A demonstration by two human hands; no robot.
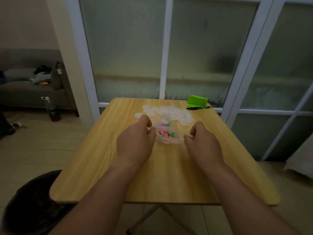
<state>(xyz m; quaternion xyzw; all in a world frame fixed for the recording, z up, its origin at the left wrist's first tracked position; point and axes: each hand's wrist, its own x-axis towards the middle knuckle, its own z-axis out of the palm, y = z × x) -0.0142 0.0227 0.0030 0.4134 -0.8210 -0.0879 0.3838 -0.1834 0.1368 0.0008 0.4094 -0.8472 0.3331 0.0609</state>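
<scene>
Plastic bag [166, 133], clear and thin, sits near the middle of the desk [152, 180], a little toward its far side, with a clutch of small coloured pieces, pink, orange and green, lying inside it. Far left, a dark bottle [50, 109] stands on the floor by the sofa [25, 89]; its label is too dim to read. The left hand [136, 141] has its fingers curled in and pinches the bag's left edge. I take it both sides are gripped so that the mouth can be pulled apart or held steady without spilling the pieces. Just behind the bag lies a loose heap of clear round caps [169, 112], kept within easy reach, perhaps to receive the pieces. The right hand [201, 143] pinches the bag's right edge between thumb and forefinger, its other fingers tucked under. Further right, at the desk's far corner, a black pen [198, 108] lies flat in front of a green plastic holder [197, 101]. The pen's barrel carries pale print, but it is too blurred to make out.
</scene>
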